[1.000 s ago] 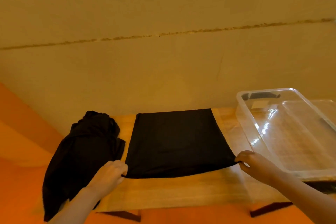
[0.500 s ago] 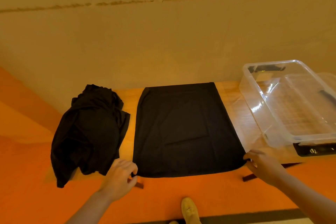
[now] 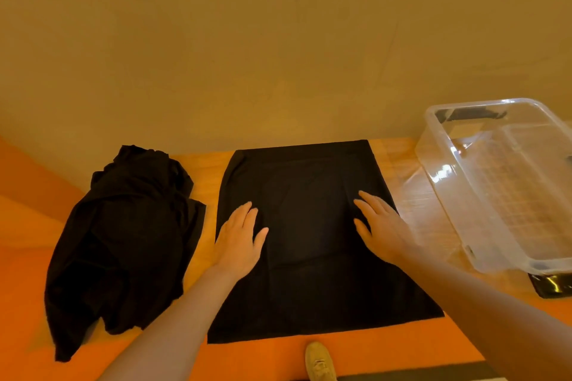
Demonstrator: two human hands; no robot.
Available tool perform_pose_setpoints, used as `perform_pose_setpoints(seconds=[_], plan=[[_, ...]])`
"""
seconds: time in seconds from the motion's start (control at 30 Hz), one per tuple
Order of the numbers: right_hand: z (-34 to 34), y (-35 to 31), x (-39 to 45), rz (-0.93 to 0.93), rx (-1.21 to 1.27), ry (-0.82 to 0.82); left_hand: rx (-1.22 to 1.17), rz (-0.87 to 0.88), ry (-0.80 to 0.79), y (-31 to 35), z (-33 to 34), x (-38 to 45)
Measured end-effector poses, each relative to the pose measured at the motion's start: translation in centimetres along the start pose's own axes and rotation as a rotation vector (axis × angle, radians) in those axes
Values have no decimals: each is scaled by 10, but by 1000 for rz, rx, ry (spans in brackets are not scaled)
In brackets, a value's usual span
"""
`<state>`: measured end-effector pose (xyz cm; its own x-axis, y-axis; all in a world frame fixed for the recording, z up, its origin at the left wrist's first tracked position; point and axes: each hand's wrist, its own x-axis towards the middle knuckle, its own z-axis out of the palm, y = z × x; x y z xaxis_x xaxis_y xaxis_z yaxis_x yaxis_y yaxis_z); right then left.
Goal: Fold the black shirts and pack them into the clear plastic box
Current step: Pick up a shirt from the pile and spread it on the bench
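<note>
A black shirt (image 3: 309,281) lies flat in a folded rectangle on the wooden table (image 3: 210,170), its near edge hanging over the table front. My left hand (image 3: 240,238) rests flat on its left part, fingers straight. My right hand (image 3: 380,222) presses flat on its right part, fingers spread. A crumpled heap of black shirts (image 3: 123,241) sits at the left end of the table and droops over the edge. The clear plastic box (image 3: 495,226) stands to the right, and nothing shows inside it.
A plain wall rises right behind the table. A black object (image 3: 551,284) lies under the box's near corner. The floor is orange, and a shoe (image 3: 318,362) shows below the table front.
Both hands let go of the shirt's near corners and moved up onto its middle, now lying flat on it. The view tilted further down.
</note>
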<state>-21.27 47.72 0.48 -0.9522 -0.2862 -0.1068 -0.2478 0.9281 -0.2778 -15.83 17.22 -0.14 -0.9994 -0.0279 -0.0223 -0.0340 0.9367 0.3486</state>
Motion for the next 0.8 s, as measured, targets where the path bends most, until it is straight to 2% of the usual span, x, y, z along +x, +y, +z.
perform_pose_setpoints(seconds=[0.2,0.33,0.43,0.53,0.8], plan=[[6,10,96,48,-13,-17,-21,-124,-25,6,12,88],[17,22,139,62,-5,-38,25,-129,-47,-11,21,130],[27,36,143,61,-49,-11,122,-151,-50,-36,25,145],[26,45,141,72,-49,23,123,-216,-52,-54,24,149],[24,55,142,108,-37,44,150,-299,-88,-45,26,162]])
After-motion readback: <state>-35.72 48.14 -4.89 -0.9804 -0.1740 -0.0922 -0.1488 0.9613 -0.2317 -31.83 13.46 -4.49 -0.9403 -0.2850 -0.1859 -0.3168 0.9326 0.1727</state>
